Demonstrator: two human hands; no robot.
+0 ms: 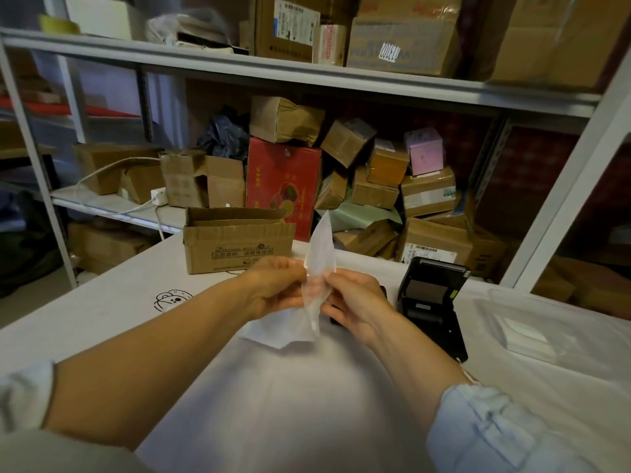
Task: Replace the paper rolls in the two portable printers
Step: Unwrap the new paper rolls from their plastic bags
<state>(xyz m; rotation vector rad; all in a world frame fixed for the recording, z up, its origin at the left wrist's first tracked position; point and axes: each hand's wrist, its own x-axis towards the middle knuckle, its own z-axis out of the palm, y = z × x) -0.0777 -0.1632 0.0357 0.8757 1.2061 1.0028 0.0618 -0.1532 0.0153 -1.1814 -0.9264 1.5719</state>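
1. On the far left of the white surface (102, 302) I see a small line drawing of a bear-like face (172, 299); no words with it that I can read.
2. Behind it stands an open cardboard box (235, 245) with printed characters along its front, too blurred for me to read.
3. Up on the shelf (307, 75), one carton carries a white tag that reads, upside down, "123102" (390, 51). The red box (282, 186) lower down shows a fruit picture; its writing is unreadable.
4. My left hand (273, 285) pinches a thin, clear plastic wrapper (316, 285) at its left edge, fingers curled onto it.
5. The wrapper is see-through and crinkled, rising to a point above both hands and hanging below them, over a white sheet (269, 331) lying on the surface.
6. My right hand (355, 302) pinches the wrapper's right edge, thumb and forefinger closed on it, just beside the left fingers.
7. Just right of that hand sits a black portable printer (432, 302) with its lid open; I cannot tell whether a roll is inside.
8. Farther right lies a clear plastic tray (532, 322).
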